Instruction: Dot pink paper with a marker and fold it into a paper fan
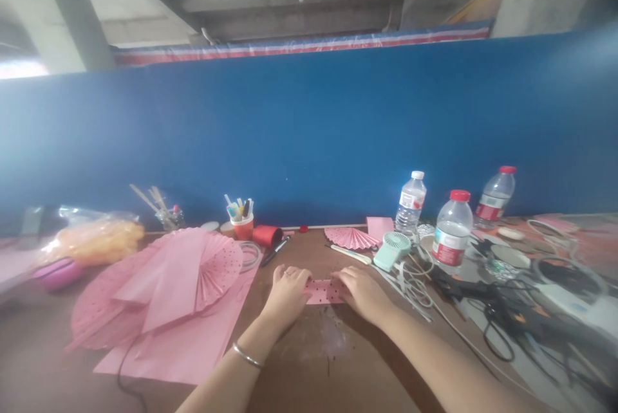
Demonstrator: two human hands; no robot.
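A narrow strip of pink paper with dark dots (323, 292) lies across the brown tabletop between my hands. My left hand (288, 291) grips its left end, with the fingertips curled over the far edge. At the opposite end my right hand (363, 291) pinches the paper in the same way. The underside of the strip and both thumbs are mostly hidden. Beyond my right hand rests a pleated pink paper fan (351, 238), with a mint-green handheld fan (392, 249) beside it.
Pink paper sheets and pleated fans (168, 278) are piled on the left. Behind stand a cup of pens (243, 228) and a red spool (267, 236). Water bottles (452, 229), white cable (410, 284) and black cords (497, 329) crowd the right. A blue partition (309, 136) borders the back.
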